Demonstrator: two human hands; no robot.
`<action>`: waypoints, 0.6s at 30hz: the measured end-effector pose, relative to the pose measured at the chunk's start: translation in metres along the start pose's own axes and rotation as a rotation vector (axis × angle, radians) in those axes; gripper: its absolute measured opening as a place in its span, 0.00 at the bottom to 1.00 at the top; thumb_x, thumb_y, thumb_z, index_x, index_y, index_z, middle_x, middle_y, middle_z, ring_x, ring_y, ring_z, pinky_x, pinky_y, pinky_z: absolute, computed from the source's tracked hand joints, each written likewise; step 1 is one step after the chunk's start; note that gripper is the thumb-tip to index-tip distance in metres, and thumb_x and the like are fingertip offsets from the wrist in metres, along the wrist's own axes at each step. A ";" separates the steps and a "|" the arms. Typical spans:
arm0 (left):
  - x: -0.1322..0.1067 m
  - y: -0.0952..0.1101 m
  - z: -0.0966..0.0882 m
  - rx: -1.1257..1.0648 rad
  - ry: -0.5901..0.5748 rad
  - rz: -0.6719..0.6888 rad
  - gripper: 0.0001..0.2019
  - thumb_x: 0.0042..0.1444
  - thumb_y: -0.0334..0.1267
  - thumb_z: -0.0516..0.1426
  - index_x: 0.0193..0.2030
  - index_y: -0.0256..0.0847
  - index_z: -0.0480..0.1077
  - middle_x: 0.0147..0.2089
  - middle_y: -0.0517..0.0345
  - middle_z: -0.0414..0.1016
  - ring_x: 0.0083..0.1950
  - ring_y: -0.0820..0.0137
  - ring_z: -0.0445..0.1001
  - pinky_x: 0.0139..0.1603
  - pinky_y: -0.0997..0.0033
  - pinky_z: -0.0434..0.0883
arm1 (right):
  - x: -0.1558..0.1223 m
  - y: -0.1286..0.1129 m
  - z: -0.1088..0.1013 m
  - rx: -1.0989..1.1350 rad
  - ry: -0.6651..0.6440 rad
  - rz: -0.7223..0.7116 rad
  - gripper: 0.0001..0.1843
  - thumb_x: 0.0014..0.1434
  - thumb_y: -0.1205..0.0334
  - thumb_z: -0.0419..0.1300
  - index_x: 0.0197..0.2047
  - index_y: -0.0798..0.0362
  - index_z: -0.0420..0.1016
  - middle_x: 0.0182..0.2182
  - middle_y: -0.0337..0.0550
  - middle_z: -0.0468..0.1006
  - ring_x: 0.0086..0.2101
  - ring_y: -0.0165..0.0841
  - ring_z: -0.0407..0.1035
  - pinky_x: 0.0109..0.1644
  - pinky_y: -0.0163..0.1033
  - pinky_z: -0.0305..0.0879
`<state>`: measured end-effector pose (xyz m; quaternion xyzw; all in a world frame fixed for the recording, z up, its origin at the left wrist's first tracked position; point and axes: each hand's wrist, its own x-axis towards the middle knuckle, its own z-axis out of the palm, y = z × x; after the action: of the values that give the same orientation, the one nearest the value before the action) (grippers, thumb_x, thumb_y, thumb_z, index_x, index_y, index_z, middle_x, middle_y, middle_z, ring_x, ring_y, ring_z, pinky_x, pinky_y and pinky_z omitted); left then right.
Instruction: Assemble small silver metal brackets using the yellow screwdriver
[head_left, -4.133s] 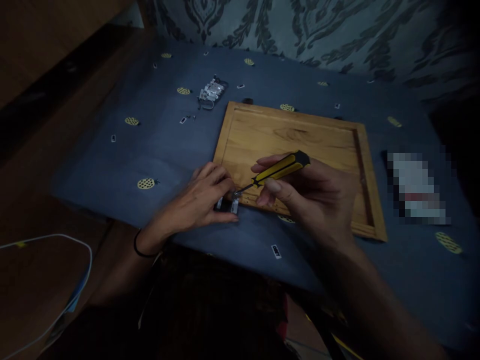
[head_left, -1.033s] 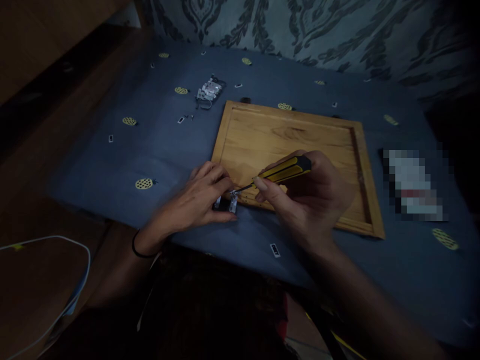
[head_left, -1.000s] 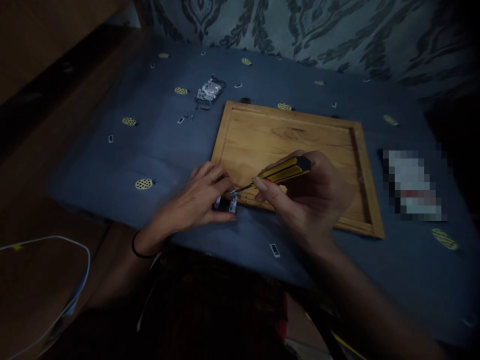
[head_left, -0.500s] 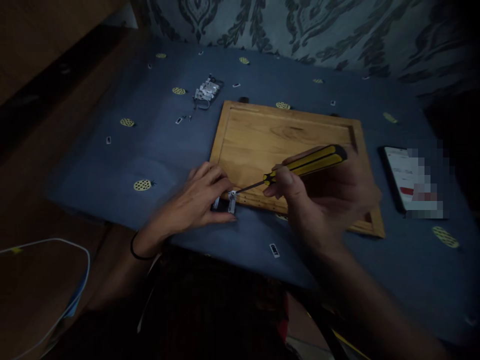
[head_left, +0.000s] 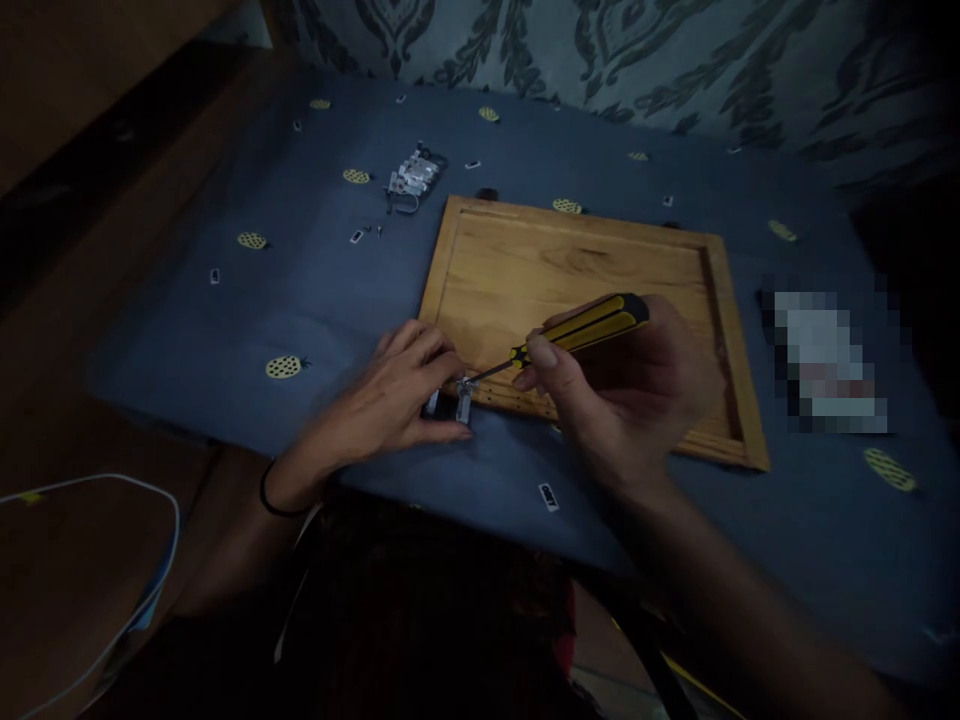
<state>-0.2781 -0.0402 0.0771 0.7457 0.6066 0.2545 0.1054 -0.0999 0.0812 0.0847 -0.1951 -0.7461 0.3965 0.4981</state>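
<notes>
My right hand is closed around a yellow and black screwdriver. Its thin tip touches a small metal hinge at the front left corner of a wooden board. My left hand has its fingers pressed on that hinge, pinning it against the board's edge. Both hands rest on a blue cloth with yellow pineapple prints. Part of the hinge is hidden under my left fingers.
A cluster of metal hinges and loose screws lies at the back left of the cloth. A blurred-out flat object lies right of the board. A patterned curtain hangs behind. A white cable loops at lower left.
My right hand slid back along the screwdriver half a second ago and has since come forward again toward the tip. The left hand and hinge have stayed put.
</notes>
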 end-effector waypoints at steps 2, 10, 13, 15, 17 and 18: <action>0.000 0.000 0.000 0.006 -0.006 -0.003 0.22 0.61 0.52 0.68 0.52 0.38 0.73 0.52 0.48 0.73 0.57 0.54 0.69 0.60 0.50 0.70 | -0.001 0.002 -0.001 -0.007 -0.020 -0.024 0.11 0.58 0.55 0.75 0.39 0.41 0.77 0.30 0.34 0.75 0.25 0.32 0.71 0.26 0.40 0.73; 0.001 0.000 0.002 0.007 -0.021 -0.024 0.23 0.60 0.52 0.69 0.55 0.40 0.73 0.52 0.49 0.73 0.57 0.54 0.68 0.61 0.50 0.70 | 0.002 -0.004 -0.004 0.011 -0.149 -0.065 0.10 0.59 0.54 0.75 0.40 0.42 0.78 0.31 0.35 0.74 0.27 0.32 0.72 0.27 0.40 0.74; 0.001 0.000 0.001 0.008 -0.019 -0.024 0.23 0.60 0.52 0.69 0.54 0.40 0.74 0.53 0.49 0.73 0.57 0.54 0.68 0.60 0.50 0.70 | 0.003 -0.006 -0.004 0.002 -0.155 -0.047 0.10 0.59 0.54 0.75 0.40 0.43 0.78 0.31 0.34 0.75 0.27 0.32 0.73 0.28 0.41 0.73; 0.001 0.001 0.000 0.005 -0.023 -0.023 0.23 0.61 0.51 0.69 0.55 0.39 0.74 0.53 0.48 0.73 0.57 0.54 0.68 0.61 0.50 0.70 | 0.003 -0.006 -0.005 -0.008 -0.163 -0.040 0.10 0.60 0.54 0.74 0.39 0.43 0.78 0.30 0.34 0.75 0.26 0.32 0.72 0.28 0.40 0.72; 0.002 0.001 -0.002 0.000 -0.037 -0.023 0.23 0.61 0.50 0.69 0.55 0.37 0.74 0.53 0.47 0.73 0.58 0.53 0.68 0.61 0.50 0.70 | 0.004 -0.006 -0.005 -0.007 -0.176 -0.038 0.09 0.60 0.55 0.74 0.39 0.43 0.78 0.29 0.33 0.75 0.25 0.31 0.72 0.27 0.40 0.71; 0.002 0.001 -0.002 0.000 -0.045 -0.025 0.22 0.61 0.50 0.69 0.54 0.37 0.74 0.53 0.47 0.73 0.58 0.53 0.68 0.61 0.50 0.70 | 0.004 -0.006 -0.006 -0.003 -0.185 -0.034 0.09 0.61 0.55 0.74 0.39 0.44 0.78 0.29 0.33 0.75 0.25 0.31 0.72 0.27 0.40 0.71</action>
<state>-0.2780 -0.0392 0.0803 0.7436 0.6133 0.2366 0.1222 -0.0959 0.0831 0.0928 -0.1457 -0.7928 0.4031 0.4332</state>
